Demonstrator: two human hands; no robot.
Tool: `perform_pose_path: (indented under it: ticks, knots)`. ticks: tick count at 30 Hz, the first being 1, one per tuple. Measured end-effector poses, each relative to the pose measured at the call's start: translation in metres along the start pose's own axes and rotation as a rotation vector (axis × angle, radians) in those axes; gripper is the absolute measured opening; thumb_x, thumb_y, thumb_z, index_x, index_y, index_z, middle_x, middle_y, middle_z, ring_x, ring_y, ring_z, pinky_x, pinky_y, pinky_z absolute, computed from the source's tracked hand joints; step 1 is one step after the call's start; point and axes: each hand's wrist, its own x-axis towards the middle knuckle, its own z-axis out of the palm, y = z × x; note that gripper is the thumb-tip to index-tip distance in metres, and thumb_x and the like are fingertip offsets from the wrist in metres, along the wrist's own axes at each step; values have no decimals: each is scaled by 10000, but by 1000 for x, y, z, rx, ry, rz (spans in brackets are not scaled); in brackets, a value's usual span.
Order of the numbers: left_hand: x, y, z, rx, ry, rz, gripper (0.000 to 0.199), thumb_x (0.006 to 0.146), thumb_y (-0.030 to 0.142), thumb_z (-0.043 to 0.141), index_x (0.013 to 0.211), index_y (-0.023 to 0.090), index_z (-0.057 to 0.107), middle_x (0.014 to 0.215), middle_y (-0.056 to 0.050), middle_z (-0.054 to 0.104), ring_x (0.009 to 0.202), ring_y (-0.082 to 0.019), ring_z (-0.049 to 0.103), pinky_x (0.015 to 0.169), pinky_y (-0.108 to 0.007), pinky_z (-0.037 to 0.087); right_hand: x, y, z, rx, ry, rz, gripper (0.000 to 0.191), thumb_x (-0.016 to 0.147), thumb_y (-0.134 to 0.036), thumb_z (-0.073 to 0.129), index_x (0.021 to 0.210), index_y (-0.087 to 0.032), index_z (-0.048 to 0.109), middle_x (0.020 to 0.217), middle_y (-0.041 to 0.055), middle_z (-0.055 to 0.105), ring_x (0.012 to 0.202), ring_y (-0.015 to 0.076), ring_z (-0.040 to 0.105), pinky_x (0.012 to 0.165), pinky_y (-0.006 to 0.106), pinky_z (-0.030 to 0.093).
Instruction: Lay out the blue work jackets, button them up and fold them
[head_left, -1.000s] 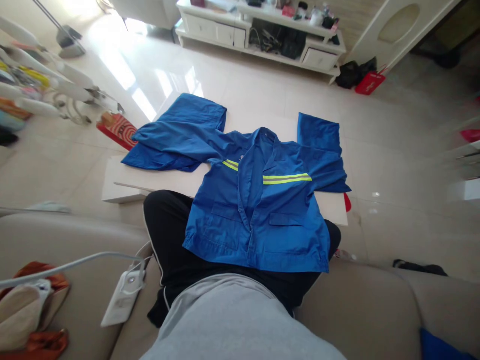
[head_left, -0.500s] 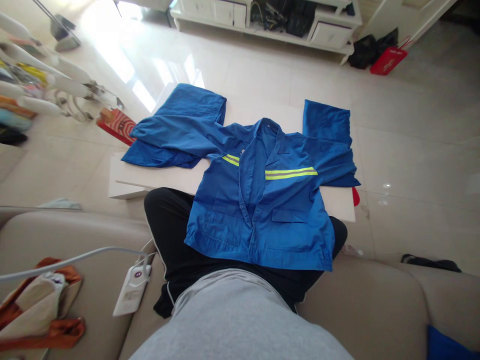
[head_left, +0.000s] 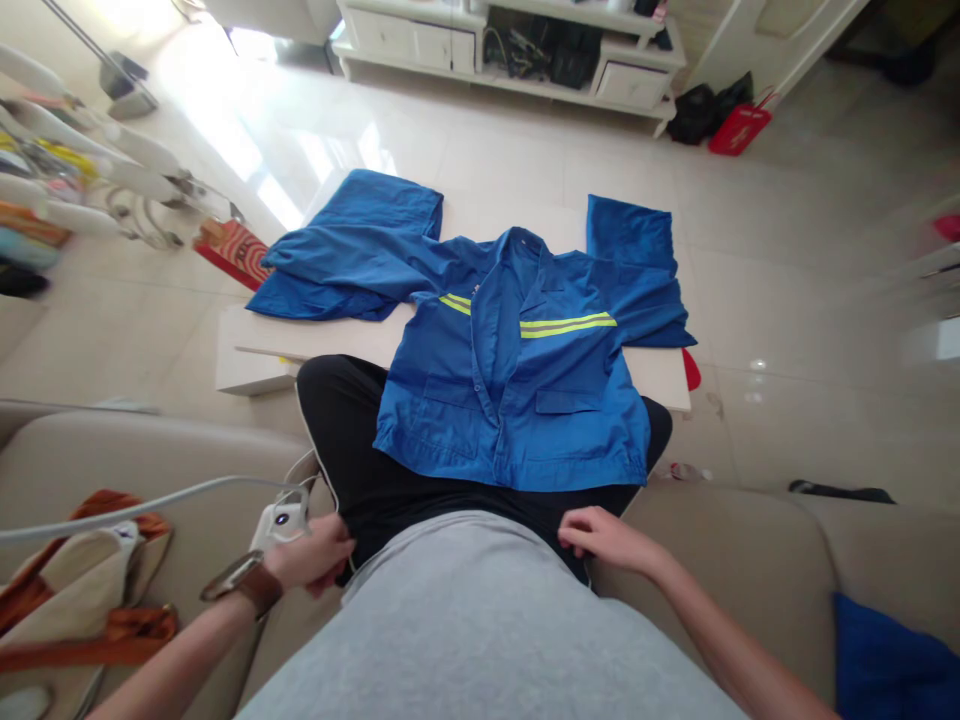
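A blue work jacket (head_left: 562, 440) with yellow-and-grey reflective strips lies face up, its lower part over my black trousers (head_left: 341, 400) and its upper part on a low white table (head_left: 322, 345). The front hangs partly apart, and both sleeves are spread sideways. My left hand (head_left: 319, 552), below a brown-strapped watch, is at the left side of my lap against the trousers, fingers curled. On the right side of my lap, my right hand (head_left: 592, 532) is curled too, just below the hem. Neither hand touches the jacket. What either hand holds, if anything, is hidden.
A white power strip (head_left: 281, 520) with a cable is beside my left hand on the beige sofa (head_left: 180, 450). Orange-and-cream cloth (head_left: 82, 580) lies further left, blue cloth (head_left: 885, 650) at lower right. A white cabinet (head_left: 420, 45) and red bag (head_left: 739, 130) stand across the floor.
Both my hands have come into view from the lower sides to my lap. The view has shifted slightly; the jacket keeps the same layout.
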Motion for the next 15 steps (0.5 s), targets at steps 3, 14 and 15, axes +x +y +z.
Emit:
perform_pose_path:
  ticks: [3,14,15]
  knots:
    - [8,21,14,-32,-67,243,285,876,420,592,1041,227,721,926,-32,732,704,-187,673,634,-282,488,25,-18,19,-72,68,-307,197,899,-323,626,1001,-199,740,1019,62,706,927,201,632,817,302,479]
    - [72,78,12,239,373,164,244,940,323,481,950,233,707,1123,-92,702,872,-224,671,658,-281,391,141,-60,30,-164,458,-197,157,906,-237,601,764,-170,605,825,61,657,847,190,593,762,272,409]
    - [72,86,12,290,311,198,231,933,309,490,939,229,707,1109,-95,706,872,-233,680,660,-284,397,144,-63,32,-201,489,-221,123,881,-218,628,767,-178,605,857,64,661,883,197,592,791,278,404]
